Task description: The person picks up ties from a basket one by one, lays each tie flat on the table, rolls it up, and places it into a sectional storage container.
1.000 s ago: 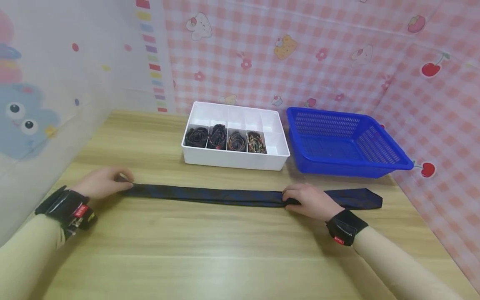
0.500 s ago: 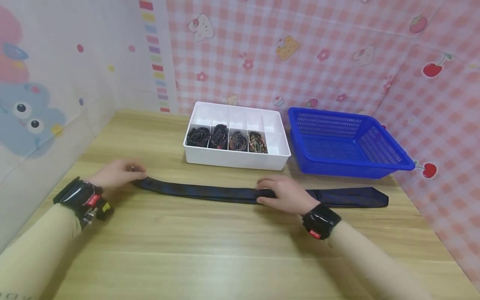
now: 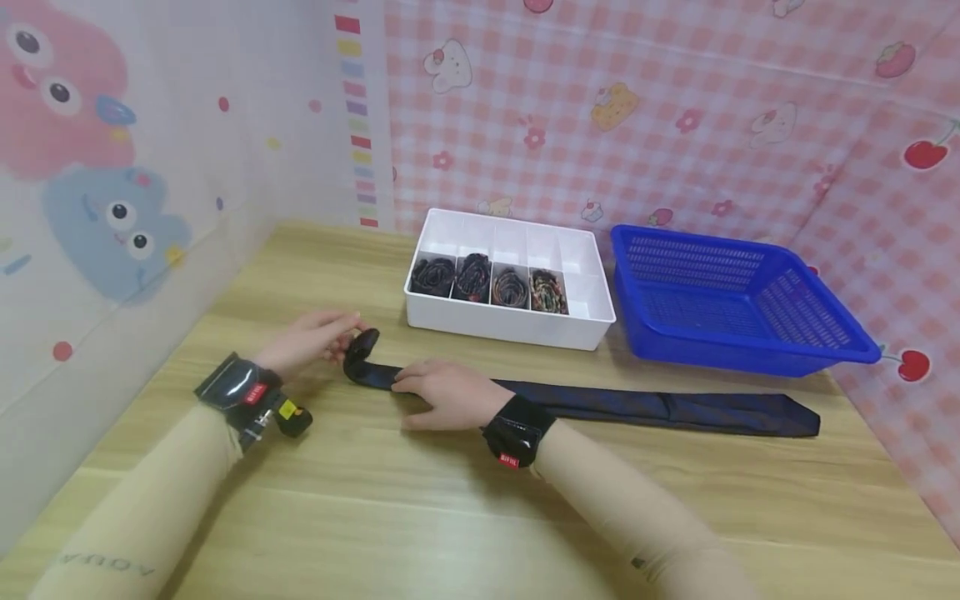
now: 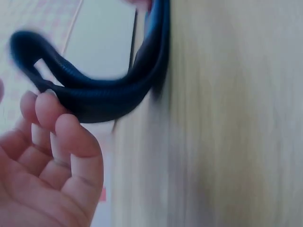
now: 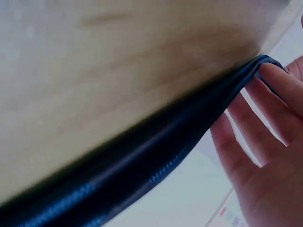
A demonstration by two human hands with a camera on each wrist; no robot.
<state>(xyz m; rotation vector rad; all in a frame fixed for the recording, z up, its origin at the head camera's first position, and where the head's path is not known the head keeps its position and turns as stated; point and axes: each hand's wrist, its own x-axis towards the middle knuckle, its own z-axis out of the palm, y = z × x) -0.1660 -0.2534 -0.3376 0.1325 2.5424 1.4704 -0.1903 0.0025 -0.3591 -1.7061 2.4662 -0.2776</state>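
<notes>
A dark navy necktie [image 3: 592,402] lies lengthwise across the wooden table, its wide pointed end at the right. Its narrow end is lifted and bent back into a loop, which shows large in the left wrist view as a curled band [image 4: 104,99]. My left hand [image 3: 315,340] holds this end between fingertips and thumb, the thumb mostly out of sight in the left wrist view. Close beside it, my right hand [image 3: 453,396] rests over the tie with fingers pointing left. In the right wrist view those fingers [image 5: 255,132] are fairly straight and touch the tie's edge.
Behind the tie stands a white divided box [image 3: 510,323] with several rolled ties [image 3: 510,287] in its front compartments. To its right is a blue plastic basket [image 3: 742,346]. Patterned cloth walls [image 3: 637,150] enclose the back and sides of the table [image 3: 420,525].
The left hand has moved right, lifting and curling the narrow end. My right hand has slid left along the tie toward it. The head view has turned a little left.
</notes>
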